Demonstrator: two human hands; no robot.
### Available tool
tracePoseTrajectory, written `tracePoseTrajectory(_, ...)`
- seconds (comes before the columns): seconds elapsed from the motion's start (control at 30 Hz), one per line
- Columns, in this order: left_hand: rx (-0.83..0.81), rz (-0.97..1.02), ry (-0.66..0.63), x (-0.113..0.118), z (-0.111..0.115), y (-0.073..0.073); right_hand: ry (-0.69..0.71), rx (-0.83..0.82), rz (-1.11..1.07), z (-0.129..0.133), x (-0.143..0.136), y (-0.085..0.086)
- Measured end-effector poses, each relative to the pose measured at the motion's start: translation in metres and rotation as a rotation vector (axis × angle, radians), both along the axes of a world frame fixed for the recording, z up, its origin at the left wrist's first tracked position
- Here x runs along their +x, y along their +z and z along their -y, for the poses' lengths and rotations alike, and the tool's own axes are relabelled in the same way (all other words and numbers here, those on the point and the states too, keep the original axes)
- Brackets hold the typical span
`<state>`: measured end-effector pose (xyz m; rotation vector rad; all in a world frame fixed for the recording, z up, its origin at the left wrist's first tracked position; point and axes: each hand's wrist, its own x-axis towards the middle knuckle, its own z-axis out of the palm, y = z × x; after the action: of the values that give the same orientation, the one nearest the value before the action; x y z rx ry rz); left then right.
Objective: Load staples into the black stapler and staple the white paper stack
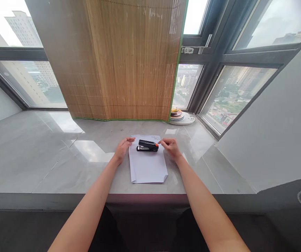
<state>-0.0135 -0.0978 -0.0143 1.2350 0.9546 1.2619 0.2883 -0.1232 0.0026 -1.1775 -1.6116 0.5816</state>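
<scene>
A black stapler [147, 148] with an orange piece at its right end lies on a small stack of white paper [148, 168]. The sheets are slightly uneven, and the lower right corner curls up. At the paper's upper left edge is my left hand [124, 148], its fingers stretched towards the stapler and holding nothing. My right hand [170, 147] is by the stapler's orange end, index finger extended and the other fingers bent. Whether that fingertip touches the stapler I cannot tell. Nothing shows in the right hand's grasp.
The paper lies on a grey tiled window ledge [47, 150]. A bamboo blind [129, 63] hangs down to the ledge behind it. Several stacked plates [183, 120] stand at the back right, beside the window frame [209, 70]. A white wall [273, 115] bounds the right side.
</scene>
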Motion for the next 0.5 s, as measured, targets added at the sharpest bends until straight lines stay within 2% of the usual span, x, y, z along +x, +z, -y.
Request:
tracePoseTrajectory(0.13,-0.024,0.040,0.005,-0.001,0.000,-0.001,0.042,-0.036,0.029,0.001,-0.004,0.000)
tracePoseTrajectory(0.3,-0.036,0.086,0.034,-0.002,-0.002,-0.005,0.007,0.017,0.079,0.000,-0.008,-0.005)
tracePoseTrajectory(0.5,-0.144,0.323,0.159,-0.006,-0.009,-0.003,0.009,-0.054,0.021,-0.004,-0.008,-0.014)
